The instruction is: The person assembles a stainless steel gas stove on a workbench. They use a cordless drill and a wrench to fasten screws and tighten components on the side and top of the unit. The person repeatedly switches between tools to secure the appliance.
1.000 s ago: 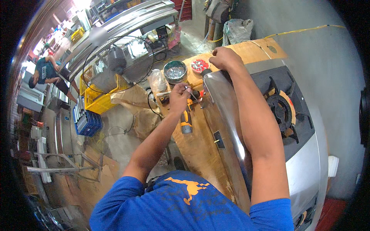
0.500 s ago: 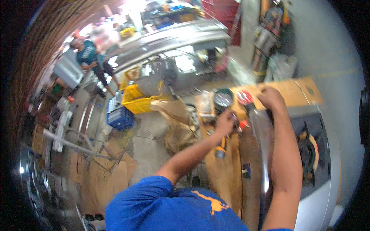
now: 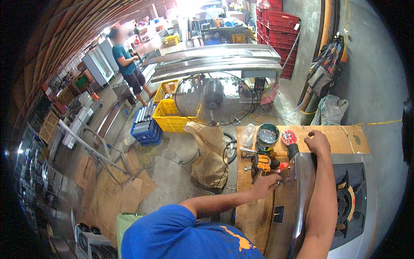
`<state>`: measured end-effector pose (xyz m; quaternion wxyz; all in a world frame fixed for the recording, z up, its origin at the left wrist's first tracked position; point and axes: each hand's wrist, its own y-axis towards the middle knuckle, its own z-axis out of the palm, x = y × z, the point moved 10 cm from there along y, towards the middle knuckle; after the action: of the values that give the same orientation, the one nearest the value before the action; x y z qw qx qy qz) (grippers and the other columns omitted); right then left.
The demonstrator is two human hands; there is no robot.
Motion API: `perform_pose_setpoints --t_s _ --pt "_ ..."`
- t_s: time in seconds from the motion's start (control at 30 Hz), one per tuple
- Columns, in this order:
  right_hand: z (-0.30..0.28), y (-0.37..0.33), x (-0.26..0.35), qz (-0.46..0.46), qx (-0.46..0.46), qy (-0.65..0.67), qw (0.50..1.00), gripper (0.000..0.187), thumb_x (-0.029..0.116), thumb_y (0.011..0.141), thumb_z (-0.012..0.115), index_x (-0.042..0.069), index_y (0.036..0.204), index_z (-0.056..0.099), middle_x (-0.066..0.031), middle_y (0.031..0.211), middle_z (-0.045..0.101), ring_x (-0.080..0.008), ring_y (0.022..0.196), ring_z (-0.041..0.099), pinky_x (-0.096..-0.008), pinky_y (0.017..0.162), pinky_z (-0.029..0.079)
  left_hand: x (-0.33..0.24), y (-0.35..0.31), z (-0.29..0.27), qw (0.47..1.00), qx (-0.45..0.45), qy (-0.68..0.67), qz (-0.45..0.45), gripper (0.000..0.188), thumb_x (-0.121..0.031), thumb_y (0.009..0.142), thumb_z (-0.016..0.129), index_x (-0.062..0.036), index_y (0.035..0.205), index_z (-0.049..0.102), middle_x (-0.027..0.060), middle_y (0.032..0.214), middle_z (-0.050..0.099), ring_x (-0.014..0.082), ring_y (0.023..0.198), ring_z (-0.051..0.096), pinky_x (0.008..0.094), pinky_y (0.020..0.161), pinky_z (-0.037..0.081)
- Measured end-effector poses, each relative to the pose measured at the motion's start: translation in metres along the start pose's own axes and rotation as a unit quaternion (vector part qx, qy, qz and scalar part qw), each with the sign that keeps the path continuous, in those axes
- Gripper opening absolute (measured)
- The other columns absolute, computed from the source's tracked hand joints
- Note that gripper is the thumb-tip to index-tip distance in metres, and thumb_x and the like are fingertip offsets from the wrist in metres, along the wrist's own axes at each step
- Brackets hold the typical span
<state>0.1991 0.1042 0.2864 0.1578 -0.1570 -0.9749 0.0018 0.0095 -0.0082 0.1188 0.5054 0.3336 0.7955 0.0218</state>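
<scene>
My left hand [image 3: 264, 187] is over the near side of a long brown-and-silver metal panel [image 3: 282, 203]. Its fingers are bent together around something small and shiny at the tips. Just beyond it lies an orange-and-black cordless drill [image 3: 262, 163], beside a small red tool [image 3: 283, 165]. My right hand [image 3: 319, 143] is at the panel's far end, fingers curled together; whatever they hold, if anything, does not show. Left of it stand a tub of red and white small parts [image 3: 289, 137] and a dark tub of grey metal pieces [image 3: 268, 135]. A black hammer-like head [image 3: 293, 150] lies close by.
A gas stove [image 3: 353, 203] adjoins the wooden bench [image 3: 243, 207] on the right. Beyond the bench stand a large fan [image 3: 213, 97], yellow crates [image 3: 172, 116] and a blue crate [image 3: 147, 127]. Another person [image 3: 125, 62] stands at the far left. A backpack [image 3: 324, 69] hangs by the wall.
My left hand has moved from beside the tubs back toward me, over the panel. My right hand stays near the panel's far end. The view has shifted, and the other person now stands more upright in it.
</scene>
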Motion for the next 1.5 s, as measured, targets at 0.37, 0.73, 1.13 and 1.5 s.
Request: perform_pose_setpoints --t_s 0.37,0.73,1.13,1.5 --pt "0.002 0.002 -0.002 -0.005 -0.003 0.012 1.000 0.046 0.032 0.079 0.069 0.008 0.118 0.069 -0.0180 0.120 0.068 -0.0329 0.112 0.065 -0.0426 0.098 0.050 -0.004 -0.046 0.036 0.993 0.080 -0.011 0.091 0.017 -0.007 0.091 0.058 -0.0043 0.107 0.064 0.0134 0.122 0.066 0.0320 0.121 0.060 0.0416 0.097 0.052" --pt "0.000 0.001 0.001 -0.012 -0.011 0.012 1.000 0.044 0.033 0.079 0.070 0.007 0.114 0.070 -0.0190 0.117 0.068 -0.0337 0.110 0.065 -0.0419 0.096 0.050 -0.003 -0.051 0.042 0.987 0.108 0.036 0.114 0.016 -0.004 0.089 0.057 -0.0054 0.103 0.065 0.0138 0.119 0.067 0.0318 0.119 0.061 0.0422 0.095 0.053" --pt "0.001 0.002 0.000 -0.012 -0.007 0.010 1.000 0.044 0.033 0.079 0.069 0.008 0.115 0.070 -0.0186 0.118 0.068 -0.0335 0.110 0.065 -0.0422 0.096 0.051 0.023 0.002 -0.014 0.993 -0.013 -0.082 -0.089 0.019 -0.012 0.094 0.063 -0.0046 0.111 0.065 0.0113 0.106 0.071 0.0261 0.105 0.068 0.0350 0.087 0.054" --pt "0.002 0.003 -0.001 -0.008 0.003 -0.001 1.000 0.046 0.033 0.078 0.068 0.008 0.118 0.069 -0.0174 0.121 0.068 -0.0330 0.112 0.065 -0.0422 0.097 0.050 0.042 0.036 -0.006 0.978 0.034 -0.145 -0.143 0.027 -0.009 0.090 0.067 -0.0040 0.116 0.064 0.0103 0.105 0.071 0.0191 0.097 0.068 0.0334 0.087 0.052"
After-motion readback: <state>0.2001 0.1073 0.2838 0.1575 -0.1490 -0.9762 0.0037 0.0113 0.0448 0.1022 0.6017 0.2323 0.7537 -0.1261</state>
